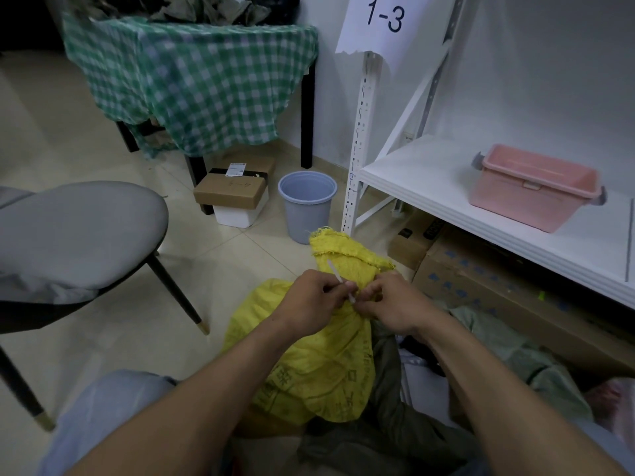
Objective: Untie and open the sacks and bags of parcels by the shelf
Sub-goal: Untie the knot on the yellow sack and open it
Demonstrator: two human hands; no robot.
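Note:
A yellow woven sack [323,369] with dark print stands on the floor in front of me, its gathered neck bound by a white zip tie [338,278]. My left hand [309,300] pinches the tie's free strip at the neck. My right hand [395,300] pinches the tie and the bunched neck from the other side. The sack's frayed mouth [330,245] sticks up behind both hands. More dull green and grey bags [515,359] lie to the right of the sack, partly hidden by my right forearm.
A white shelf [429,173] stands on the right with a pink tub [536,187] on it and cardboard boxes [481,273] under it. A grey bin [305,204] and stacked boxes [233,194] sit beyond the sack. A grey chair [79,231] is on the left.

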